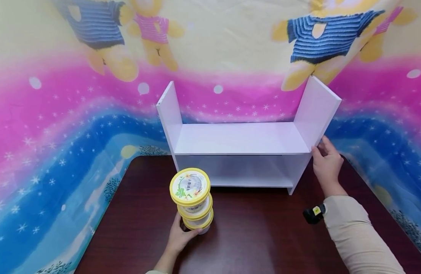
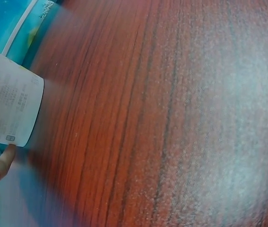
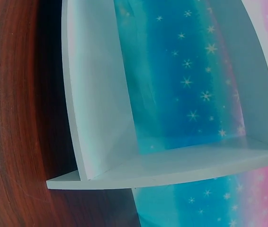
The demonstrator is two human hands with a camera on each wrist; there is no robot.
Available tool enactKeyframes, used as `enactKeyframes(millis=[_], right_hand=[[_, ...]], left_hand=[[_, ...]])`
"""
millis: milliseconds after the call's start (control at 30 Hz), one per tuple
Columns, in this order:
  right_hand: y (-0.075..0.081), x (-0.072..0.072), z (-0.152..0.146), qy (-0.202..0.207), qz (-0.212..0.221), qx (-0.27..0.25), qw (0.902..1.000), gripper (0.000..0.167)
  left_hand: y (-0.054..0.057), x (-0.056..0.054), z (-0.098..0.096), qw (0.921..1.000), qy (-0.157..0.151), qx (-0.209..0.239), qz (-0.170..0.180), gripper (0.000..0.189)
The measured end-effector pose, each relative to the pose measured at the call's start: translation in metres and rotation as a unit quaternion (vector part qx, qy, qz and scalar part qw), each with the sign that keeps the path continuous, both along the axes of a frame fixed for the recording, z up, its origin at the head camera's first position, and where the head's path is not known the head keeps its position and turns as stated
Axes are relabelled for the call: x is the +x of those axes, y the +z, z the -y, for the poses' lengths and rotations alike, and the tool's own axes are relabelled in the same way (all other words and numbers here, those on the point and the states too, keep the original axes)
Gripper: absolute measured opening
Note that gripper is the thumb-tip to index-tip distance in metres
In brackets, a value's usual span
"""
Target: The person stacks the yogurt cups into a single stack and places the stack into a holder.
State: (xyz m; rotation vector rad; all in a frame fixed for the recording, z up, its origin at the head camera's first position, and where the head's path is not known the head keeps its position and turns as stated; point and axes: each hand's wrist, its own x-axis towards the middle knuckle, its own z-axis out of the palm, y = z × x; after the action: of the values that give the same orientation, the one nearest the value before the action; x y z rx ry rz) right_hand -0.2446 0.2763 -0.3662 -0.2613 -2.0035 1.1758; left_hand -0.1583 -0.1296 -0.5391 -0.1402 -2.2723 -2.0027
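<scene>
My left hand (image 1: 177, 238) grips the lowest of three stacked tubs (image 1: 196, 207), with the thumb across its front. The tubs are white with yellow rims, and the top one has a printed lid. In the left wrist view, fingers touch the base of a tub (image 2: 11, 99) with small print; whether it rests on the table cannot be told. A white two-tier shelf (image 1: 241, 139) stands behind, to the right of the stack. At its right side panel, my right hand (image 1: 328, 163) holds the front edge. The right wrist view has the shelf (image 3: 101, 85) with one fingertip at its edge.
The shelf stands on a dark red-brown wooden table (image 1: 251, 228) with rounded far corners. A printed cloth backdrop (image 1: 224, 49) with bears and snowflakes hangs behind and at both sides. A small black device (image 1: 314, 215) sits at my right wrist.
</scene>
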Motion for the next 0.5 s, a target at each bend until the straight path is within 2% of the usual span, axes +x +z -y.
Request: enactKeyframes(millis=[100, 267, 500], right_hand=[[0.0, -0.001, -0.001, 0.0, -0.002, 0.006, 1.0, 0.041], [-0.001, -0.002, -0.002, 0.004, 0.001, 0.013, 0.9999, 0.042], [-0.002, -0.001, -0.006, 0.005, 0.001, 0.026, 0.9996, 0.041]], left_hand=[[0.01, 0.003, -0.001, 0.9997, 0.001, 0.004, 0.022, 0.081], [0.03, 0.009, -0.003, 0.9993, 0.002, 0.01, 0.035, 0.079], [0.04, 0.005, -0.003, 0.9995, -0.009, -0.01, 0.03, 0.08]])
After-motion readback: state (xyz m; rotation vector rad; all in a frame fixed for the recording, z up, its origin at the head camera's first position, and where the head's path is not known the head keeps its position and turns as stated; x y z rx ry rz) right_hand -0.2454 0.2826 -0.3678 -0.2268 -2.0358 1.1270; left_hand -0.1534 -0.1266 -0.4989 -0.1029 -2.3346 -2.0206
